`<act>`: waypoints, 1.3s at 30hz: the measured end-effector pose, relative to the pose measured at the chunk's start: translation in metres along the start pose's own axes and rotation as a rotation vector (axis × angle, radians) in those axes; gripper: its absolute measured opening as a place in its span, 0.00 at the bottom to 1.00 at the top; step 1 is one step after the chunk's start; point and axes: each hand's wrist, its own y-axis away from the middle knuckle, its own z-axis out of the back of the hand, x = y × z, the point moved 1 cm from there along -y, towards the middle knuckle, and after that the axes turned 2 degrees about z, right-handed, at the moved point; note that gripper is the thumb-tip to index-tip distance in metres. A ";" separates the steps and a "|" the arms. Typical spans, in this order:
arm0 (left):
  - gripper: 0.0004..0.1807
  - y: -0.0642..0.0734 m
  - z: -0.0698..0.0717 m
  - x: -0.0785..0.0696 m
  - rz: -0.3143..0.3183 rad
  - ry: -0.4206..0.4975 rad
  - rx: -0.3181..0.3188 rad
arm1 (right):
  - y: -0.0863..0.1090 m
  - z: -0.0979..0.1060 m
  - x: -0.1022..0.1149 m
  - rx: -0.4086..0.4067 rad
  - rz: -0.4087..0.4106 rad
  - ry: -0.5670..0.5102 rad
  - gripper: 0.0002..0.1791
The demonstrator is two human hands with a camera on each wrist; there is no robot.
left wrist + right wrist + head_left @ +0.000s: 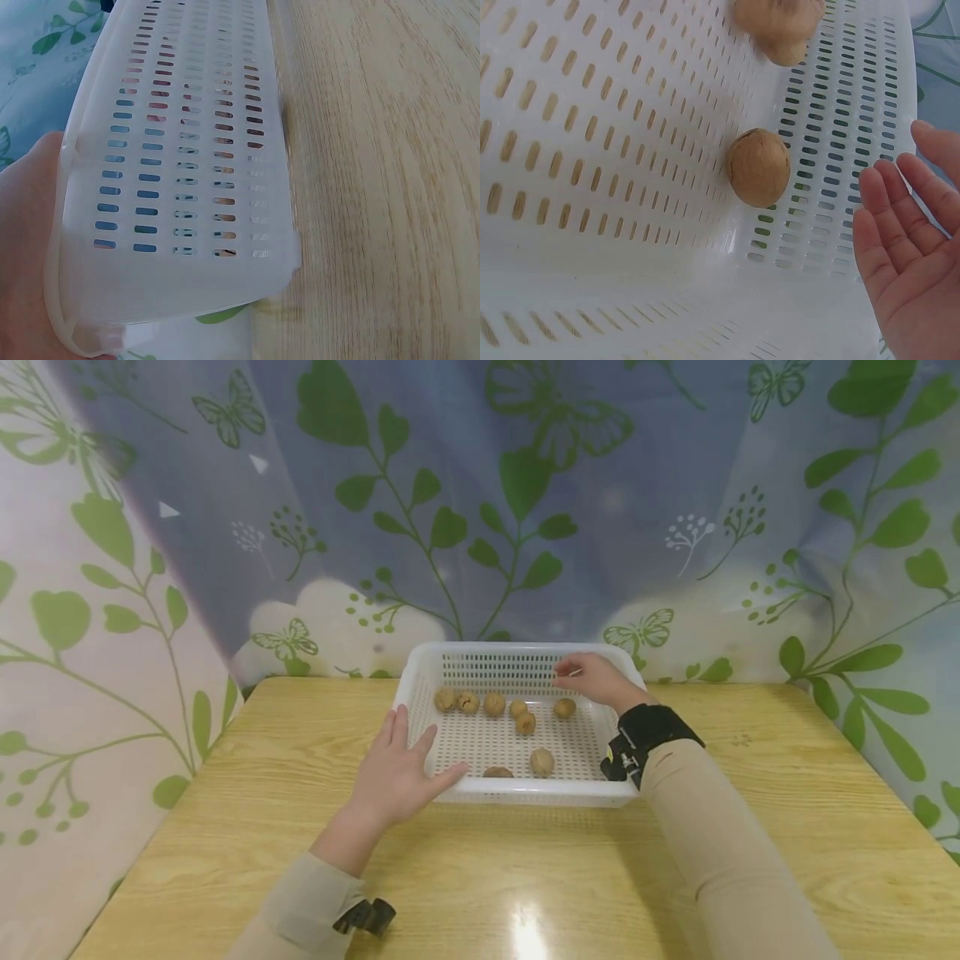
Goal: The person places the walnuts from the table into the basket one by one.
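Observation:
A white plastic basket (517,790) with slotted walls holds several walnuts. My left hand (393,774) rests on its front left corner, fingers spread and fairly straight along the rim; in the left wrist view part of that hand (26,247) lies against the rim. Inside the back right of the basket, my right hand (595,679) hovers with nothing in it. The right wrist view shows its fingers (889,214) loosely bent beside the slotted wall, apart from the nearest walnut (759,168). One walnut (498,772) at the front is partly hidden by the rim.
The basket stands on a light wooden table (465,868), near its back edge. Behind it hangs a cloth (465,527) printed with leaves and butterflies. More walnuts (446,699) lie along the basket's back left, and another walnut (542,762) sits near the front.

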 end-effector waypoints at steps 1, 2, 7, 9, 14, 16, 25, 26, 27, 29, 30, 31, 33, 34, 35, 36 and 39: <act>0.49 0.000 0.000 0.000 -0.001 0.000 0.000 | 0.000 0.001 0.000 -0.001 -0.001 0.000 0.22; 0.49 0.000 0.001 -0.001 -0.001 0.002 0.001 | 0.000 0.001 0.000 -0.003 0.002 0.002 0.22; 0.49 0.000 0.002 -0.001 -0.006 0.009 -0.002 | -0.001 0.005 -0.001 -0.023 0.001 -0.027 0.21; 0.49 0.002 0.002 -0.001 -0.003 0.011 -0.002 | -0.001 0.006 0.000 -0.025 -0.012 -0.067 0.22; 0.49 0.005 0.002 -0.003 -0.003 0.017 0.010 | 0.005 0.014 0.011 -0.053 -0.076 -0.243 0.26; 0.49 0.006 0.002 -0.004 -0.010 0.017 0.009 | 0.009 0.020 0.019 -0.068 -0.075 -0.305 0.26; 0.49 0.004 0.000 -0.003 -0.012 -0.002 -0.005 | 0.034 0.053 0.042 -0.102 0.006 -0.347 0.28; 0.49 0.004 0.000 -0.003 -0.012 -0.006 -0.002 | 0.039 0.056 0.043 -0.098 0.008 -0.344 0.28; 0.49 0.004 -0.001 -0.002 -0.012 -0.008 -0.003 | 0.044 0.058 0.043 -0.097 0.007 -0.343 0.28; 0.49 0.003 -0.001 -0.002 -0.014 -0.010 -0.004 | 0.053 0.062 0.044 -0.088 0.008 -0.343 0.28; 0.49 0.003 -0.001 -0.002 -0.014 -0.009 -0.005 | 0.058 0.064 0.044 -0.083 0.002 -0.341 0.28; 0.49 0.003 -0.001 -0.002 -0.013 -0.007 -0.005 | 0.063 0.065 0.043 -0.080 -0.003 -0.340 0.28; 0.49 0.003 0.000 -0.002 -0.013 -0.005 -0.011 | 0.072 0.068 0.042 -0.075 -0.016 -0.343 0.27; 0.49 0.003 0.000 -0.002 -0.015 -0.005 -0.014 | 0.077 0.069 0.041 -0.069 -0.018 -0.342 0.27; 0.49 0.003 0.000 -0.002 -0.017 -0.006 -0.017 | 0.081 0.070 0.041 -0.067 -0.024 -0.332 0.27; 0.49 0.003 0.001 -0.002 -0.018 -0.009 -0.019 | 0.086 0.071 0.040 -0.067 -0.033 -0.327 0.27; 0.49 0.002 0.001 -0.002 -0.022 -0.013 -0.022 | 0.099 0.070 0.037 -0.067 -0.024 -0.317 0.26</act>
